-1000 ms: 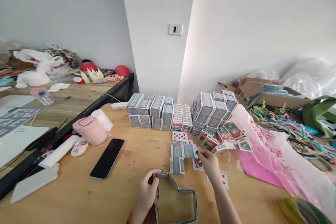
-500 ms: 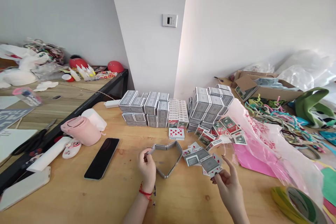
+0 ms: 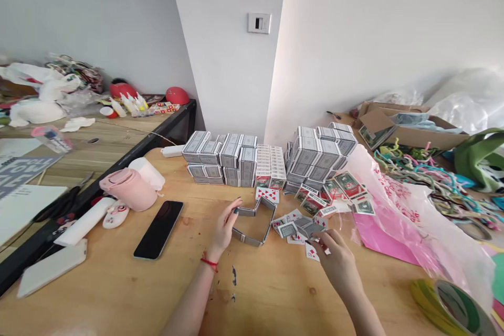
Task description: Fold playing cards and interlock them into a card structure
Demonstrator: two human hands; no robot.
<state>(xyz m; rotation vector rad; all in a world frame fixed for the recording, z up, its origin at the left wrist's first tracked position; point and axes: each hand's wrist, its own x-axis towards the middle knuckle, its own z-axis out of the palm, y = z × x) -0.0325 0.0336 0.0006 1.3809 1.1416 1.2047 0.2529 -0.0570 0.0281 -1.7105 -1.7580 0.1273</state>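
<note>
My left hand (image 3: 223,228) is at the left side of a ring of folded, grey-backed playing cards (image 3: 252,242) that stands on edge on the table. Its fingers are stretched out and appear to touch the ring, whose left part they hide. To the right, my right hand (image 3: 334,252) has its fingertips closed on a grey-backed playing card (image 3: 310,228). This card is just over a loose pile of playing cards (image 3: 288,230), some face up. A ten of hearts or diamonds (image 3: 268,194) lies behind the ring.
Stacked grey card blocks (image 3: 240,160) stand by the wall. Card boxes (image 3: 346,184) and a pink plastic bag (image 3: 394,199) lie to the right, with a tape roll (image 3: 452,307) nearer me. A phone (image 3: 158,229) and a pink pouch (image 3: 129,189) are on the left.
The card ring has turned and changed shape, its far corner now bent up. My left hand has loosened from a pinch to stretched fingers. My right hand has moved left with its card, over the pile.
</note>
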